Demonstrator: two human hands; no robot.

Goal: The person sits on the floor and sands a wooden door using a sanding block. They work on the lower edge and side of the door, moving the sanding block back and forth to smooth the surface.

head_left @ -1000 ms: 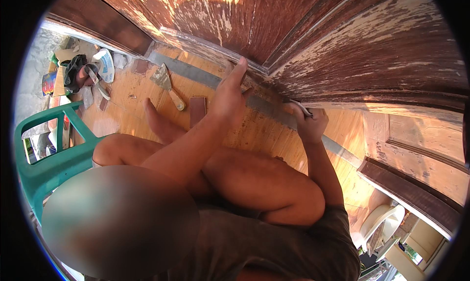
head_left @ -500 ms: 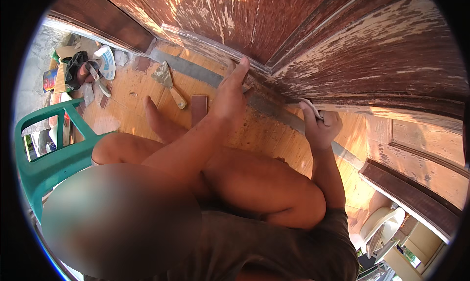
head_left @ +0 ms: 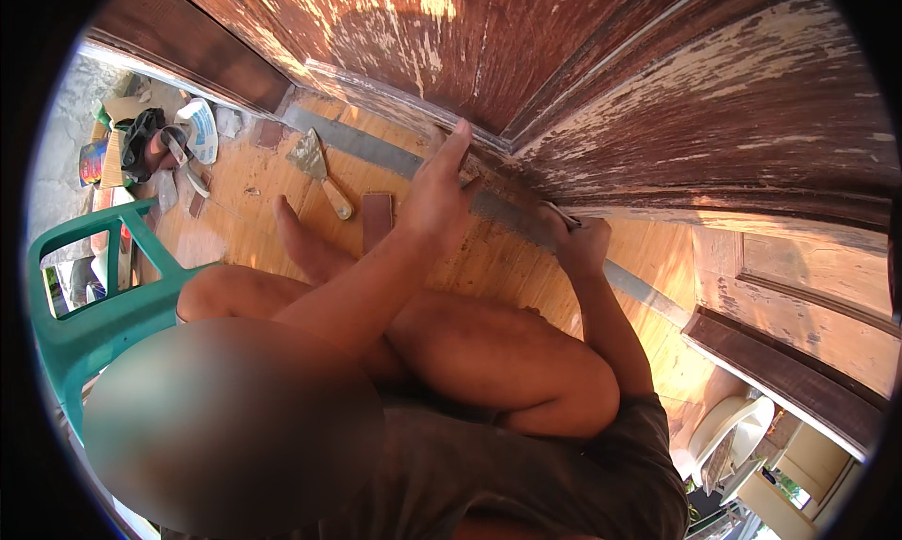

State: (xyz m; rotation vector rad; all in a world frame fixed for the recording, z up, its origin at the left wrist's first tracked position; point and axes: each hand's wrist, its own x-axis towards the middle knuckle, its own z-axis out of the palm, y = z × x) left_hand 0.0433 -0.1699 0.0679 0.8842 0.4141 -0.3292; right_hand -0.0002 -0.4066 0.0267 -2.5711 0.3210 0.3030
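My left hand rests against the lower edge of a worn brown wooden door, its fingers stretched out and apart. Farther right along that same edge, my right hand is closed on a thin folded piece of sandpaper, pressed close to the wood. Only the sandpaper's edge shows between thumb and fingers. The door's dark finish is scraped in streaks, with pale wood showing through. On the floor left of my left hand lie a putty knife with a wooden handle and a reddish-brown flat block.
A green plastic chair stands at the left. Beyond it are a black plastic bag and other clutter. A grey strip crosses the wooden floor below the door. White furniture shows at the lower right.
My right hand has moved left along the door's lower edge with the sandpaper, nearer to my left hand. My left hand stays in nearly the same place. The view has shifted slightly.
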